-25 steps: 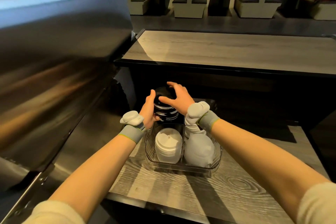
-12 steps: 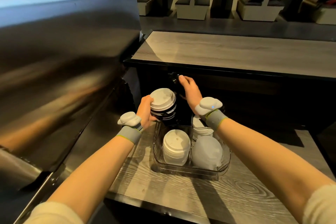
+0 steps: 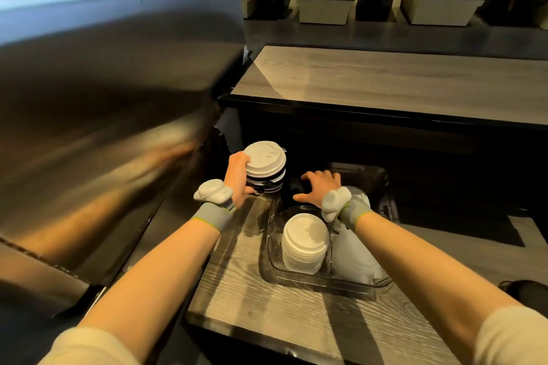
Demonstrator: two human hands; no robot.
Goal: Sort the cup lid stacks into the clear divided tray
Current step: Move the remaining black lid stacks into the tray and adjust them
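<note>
While the left hand keeps its clasp on the mixed lid stack, the right hand has dropped, fingers spread and holding nothing, over the clear tray beside it.

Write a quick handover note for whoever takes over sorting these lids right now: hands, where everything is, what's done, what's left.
Left hand: gripping a mixed stack, white lids on top of black ones, held left of the clear tray.
Right hand: open, fingers spread over the tray's dark far-left section.
Done: white lid stack sits in the near-left section; a sleeved stack fills the right side.
Left: split the held stack and place it.
</note>
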